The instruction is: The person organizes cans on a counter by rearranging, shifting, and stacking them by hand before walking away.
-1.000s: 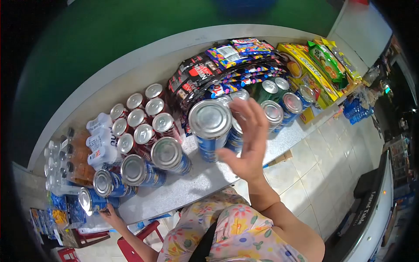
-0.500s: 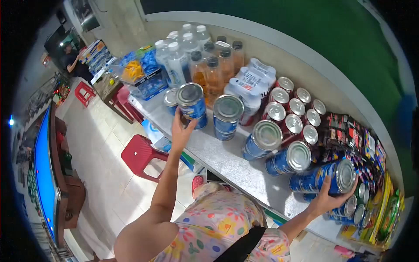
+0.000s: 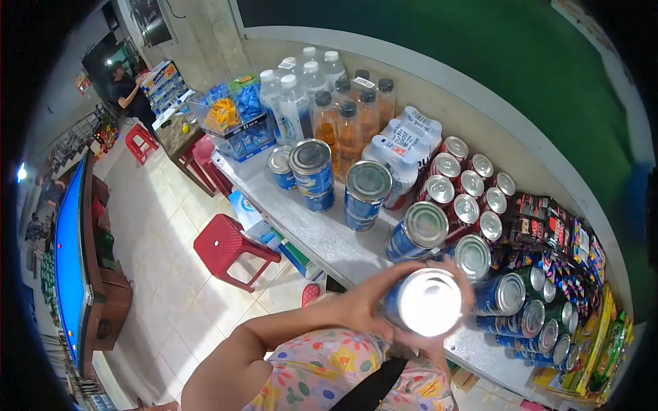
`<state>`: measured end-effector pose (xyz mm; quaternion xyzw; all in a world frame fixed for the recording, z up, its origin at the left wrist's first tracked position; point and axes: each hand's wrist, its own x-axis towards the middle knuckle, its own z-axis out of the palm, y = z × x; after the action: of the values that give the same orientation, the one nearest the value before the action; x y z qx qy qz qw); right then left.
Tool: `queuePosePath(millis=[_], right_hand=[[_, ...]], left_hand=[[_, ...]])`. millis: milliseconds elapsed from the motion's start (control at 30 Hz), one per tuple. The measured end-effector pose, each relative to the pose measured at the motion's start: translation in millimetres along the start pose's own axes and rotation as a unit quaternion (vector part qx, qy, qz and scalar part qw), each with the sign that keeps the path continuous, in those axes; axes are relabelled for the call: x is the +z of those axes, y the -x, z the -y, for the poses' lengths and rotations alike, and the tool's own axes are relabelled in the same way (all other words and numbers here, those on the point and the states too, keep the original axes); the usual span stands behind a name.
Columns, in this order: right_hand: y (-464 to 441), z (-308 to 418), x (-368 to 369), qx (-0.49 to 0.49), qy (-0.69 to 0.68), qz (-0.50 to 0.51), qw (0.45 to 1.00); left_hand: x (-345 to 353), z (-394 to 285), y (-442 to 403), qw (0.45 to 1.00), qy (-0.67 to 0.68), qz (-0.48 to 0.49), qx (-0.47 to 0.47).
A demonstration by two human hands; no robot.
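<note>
Both my hands hold a blue can (image 3: 393,301) above the front edge of the table, its round lid glaring white. My left hand (image 3: 363,298) wraps around the can's left side. On the other side, my right hand (image 3: 462,284) grips it, partly hidden behind the lid. Just beyond stand blue cans in a row, among them one with a silver lid (image 3: 426,226) and another can (image 3: 473,257). Farther left are a stacked pair of blue cans (image 3: 317,181), a similar stack (image 3: 363,205) and a smaller can (image 3: 282,171).
Along the wall stand water bottles (image 3: 293,103), amber drink bottles (image 3: 348,130), shrink-wrapped white cans (image 3: 404,144) and red cans (image 3: 466,183). Snack packets (image 3: 548,219) lie at the right. A red stool (image 3: 229,243) and a pool table (image 3: 72,260) are left. A person (image 3: 133,96) stands far back.
My left hand has left the stacked cans and come right to the can. My right hand has brought the can leftward and nearer my body from the right-hand group.
</note>
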<state>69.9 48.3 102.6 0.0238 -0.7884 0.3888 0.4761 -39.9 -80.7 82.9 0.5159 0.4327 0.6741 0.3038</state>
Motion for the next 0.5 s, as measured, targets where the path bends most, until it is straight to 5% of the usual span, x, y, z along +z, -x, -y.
queuePosePath(millis=[200, 300, 367, 433, 500], right_hand=[[-4, 2, 11, 0.103, -0.036, 0.024, 0.994], [7, -14, 16, 0.038, -0.07, -0.018, 0.997], [6, -15, 11, 0.01, -0.091, -0.074, 0.993], [5, -12, 1, 0.024, -0.076, -0.146, 0.986], [9, -10, -13, 0.053, -0.07, -0.183, 0.979]], left_hand=[[6, 10, 6, 0.994, 0.069, -0.069, -0.051], [-4, -1, 10, 0.964, 0.218, -0.098, -0.118], [-48, 33, 36, 0.991, 0.095, -0.063, -0.076], [-85, 7, 57, 0.964, 0.075, -0.251, -0.042], [-116, -20, 55, 0.908, 0.016, -0.403, 0.111]])
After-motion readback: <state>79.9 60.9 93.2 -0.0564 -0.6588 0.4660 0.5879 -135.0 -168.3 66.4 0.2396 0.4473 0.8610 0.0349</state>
